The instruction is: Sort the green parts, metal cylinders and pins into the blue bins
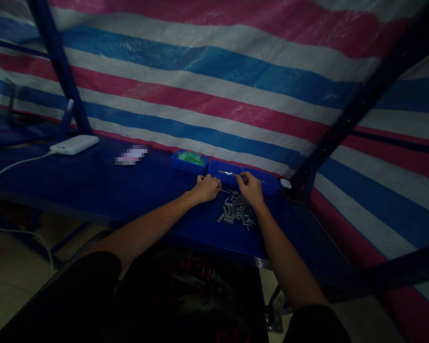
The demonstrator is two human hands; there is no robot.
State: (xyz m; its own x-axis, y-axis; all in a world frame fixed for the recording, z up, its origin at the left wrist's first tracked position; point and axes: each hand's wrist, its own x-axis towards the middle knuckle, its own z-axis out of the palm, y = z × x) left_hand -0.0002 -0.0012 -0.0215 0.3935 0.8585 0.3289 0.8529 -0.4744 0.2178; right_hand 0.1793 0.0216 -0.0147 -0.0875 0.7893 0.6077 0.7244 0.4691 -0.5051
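Note:
My left hand (208, 189) is closed over the blue tabletop, and a thin metal rod (224, 191) sticks out from its fingers to the right. My right hand (250, 188) is pinched at the front edge of the blue bins; what its fingertips hold is too small and dark to tell. Bright slim metal pieces (227, 173) show at the middle blue bin (216, 166), close to those fingertips. Below and between the hands lies a loose pile of small grey metal cylinders and thin pins (235, 209).
A blue bin (188, 165) of green plastic pieces stands left of the middle bin, another blue bin (270, 183) right. A small white case (285, 183) lies beyond. Further left are a blurred-out phone-like object (131, 155) and a white power bank (75, 144) with cable. Blue posts frame the table.

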